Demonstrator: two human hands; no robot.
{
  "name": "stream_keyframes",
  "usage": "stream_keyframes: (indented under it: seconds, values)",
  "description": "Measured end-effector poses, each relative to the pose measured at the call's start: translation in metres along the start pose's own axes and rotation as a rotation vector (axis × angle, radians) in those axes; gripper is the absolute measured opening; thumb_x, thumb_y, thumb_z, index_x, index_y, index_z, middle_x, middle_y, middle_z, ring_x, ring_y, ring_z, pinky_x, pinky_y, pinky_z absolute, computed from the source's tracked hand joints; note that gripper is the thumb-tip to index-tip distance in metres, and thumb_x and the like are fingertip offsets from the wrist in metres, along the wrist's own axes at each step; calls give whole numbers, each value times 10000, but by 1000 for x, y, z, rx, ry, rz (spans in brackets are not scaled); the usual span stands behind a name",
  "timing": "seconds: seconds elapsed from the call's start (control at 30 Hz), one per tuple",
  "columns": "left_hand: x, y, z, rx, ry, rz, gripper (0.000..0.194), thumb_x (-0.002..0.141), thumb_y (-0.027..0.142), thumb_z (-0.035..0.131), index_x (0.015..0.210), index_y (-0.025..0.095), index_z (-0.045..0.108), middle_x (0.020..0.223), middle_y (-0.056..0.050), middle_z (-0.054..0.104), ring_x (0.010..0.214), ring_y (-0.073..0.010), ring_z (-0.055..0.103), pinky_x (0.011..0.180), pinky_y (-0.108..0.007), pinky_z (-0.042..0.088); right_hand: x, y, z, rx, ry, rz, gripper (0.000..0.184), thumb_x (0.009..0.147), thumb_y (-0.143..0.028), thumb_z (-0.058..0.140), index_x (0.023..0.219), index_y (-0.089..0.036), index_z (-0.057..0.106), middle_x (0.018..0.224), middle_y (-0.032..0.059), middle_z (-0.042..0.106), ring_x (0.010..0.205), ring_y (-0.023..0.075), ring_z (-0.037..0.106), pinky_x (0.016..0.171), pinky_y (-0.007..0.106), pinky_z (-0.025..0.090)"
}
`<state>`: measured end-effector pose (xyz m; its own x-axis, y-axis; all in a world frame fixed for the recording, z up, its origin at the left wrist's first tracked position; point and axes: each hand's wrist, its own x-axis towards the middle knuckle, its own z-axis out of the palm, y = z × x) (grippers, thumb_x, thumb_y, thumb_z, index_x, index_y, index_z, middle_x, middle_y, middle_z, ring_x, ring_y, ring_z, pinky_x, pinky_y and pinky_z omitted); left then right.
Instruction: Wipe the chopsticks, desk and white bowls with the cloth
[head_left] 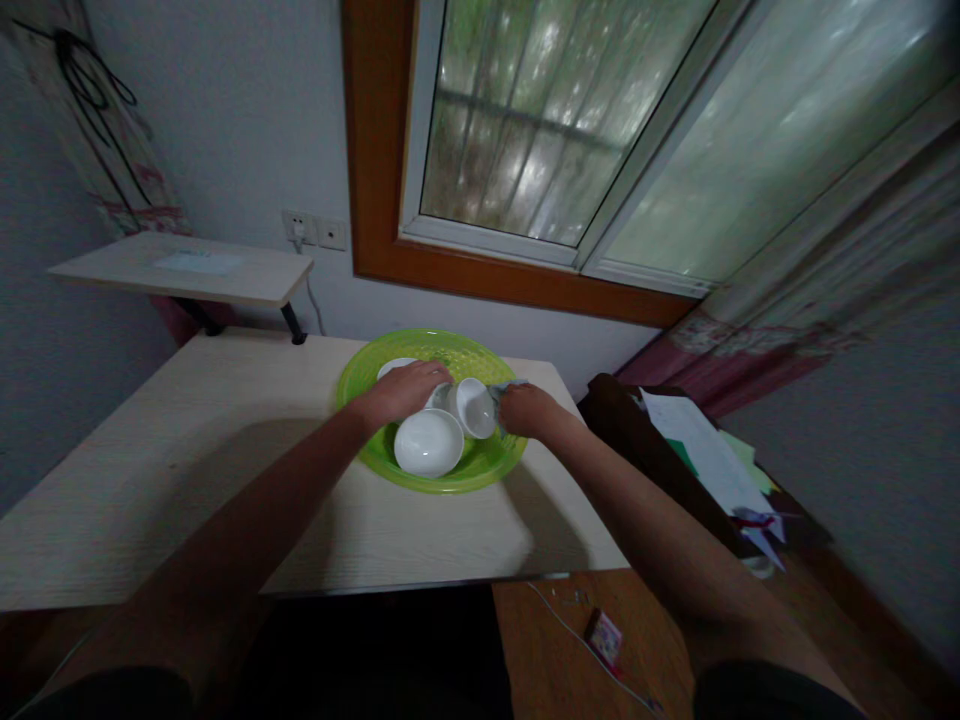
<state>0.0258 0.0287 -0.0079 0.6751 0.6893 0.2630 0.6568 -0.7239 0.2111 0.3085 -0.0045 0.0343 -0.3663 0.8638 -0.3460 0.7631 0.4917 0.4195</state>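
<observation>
A round green plastic basin (360,375) sits on the pale wooden table (187,450), near its far right corner. Inside it lie white bowls: one large bowl (428,442) at the front and another white dish (391,367) partly hidden at the back. My left hand (405,390) is closed on a small white bowl (475,406) tipped on its side, its opening facing me. My right hand (525,408) is closed on a bluish cloth (508,386) right beside that bowl's rim. Both hands are over the basin.
A small raised shelf (180,265) stands at the table's back left, below a wall socket (315,230). A window (540,130) fills the wall ahead. To the right lie papers (701,450) on a dark seat, a curtain (787,310), and a small packet (604,638) with a cord on the floor.
</observation>
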Motion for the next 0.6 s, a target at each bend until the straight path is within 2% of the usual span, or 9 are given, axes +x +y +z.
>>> stream_keyframes:
  seconds: [0.1,0.2,0.27,0.33,0.4,0.47,0.6]
  values:
    - [-23,-12,-15,15,165,-155,428,1074,143,512,1412,210,764,1473,-124,743,1420,-285,642,1278,-455,474,-10,2,5,24,22,-40,381,1092,-201,528,1172,-74,879,1240,251,827,1203,353,780,1079,419,560]
    - [-53,-28,-23,19,366,-382,398,1049,204,562,1400,224,749,1425,-133,740,1431,-326,615,1320,-534,434,-22,2,13,56,91,-63,388,1132,-247,525,1122,-94,881,1209,225,836,1240,345,752,1190,433,492]
    - [-74,-34,-20,15,476,-556,405,1016,233,622,1408,228,725,1405,-159,722,1429,-357,617,1318,-563,435,-29,-1,21,90,146,-62,422,1169,-303,513,1090,-113,881,1187,207,842,1251,338,740,1255,444,437]
    - [-91,-35,-11,-5,538,-703,485,977,276,697,1456,205,677,1427,-198,689,1442,-384,616,1307,-570,449,-34,-5,29,130,201,-46,472,1203,-352,481,1075,-134,879,1168,184,849,1244,325,739,1281,448,409]
    - [-103,-31,1,-76,526,-812,632,932,321,764,1527,173,607,1455,-222,674,1450,-392,623,1277,-553,485,-37,-9,36,163,252,-26,526,1227,-386,443,1047,-151,877,1132,162,856,1228,318,740,1281,453,406]
    - [-107,-24,10,-202,433,-894,725,911,317,783,1576,149,549,1477,-227,684,1422,-368,666,1222,-497,539,-39,-13,42,183,295,-16,572,1239,-414,414,1012,-162,874,1098,150,862,1201,322,743,1259,465,423]
    - [-104,-19,10,-379,202,-979,701,972,240,690,1633,138,482,1459,-212,750,1321,-309,757,1103,-393,599,-44,-15,48,232,354,-61,631,1253,-444,355,1016,-173,873,1089,134,864,1135,311,757,1215,479,456]
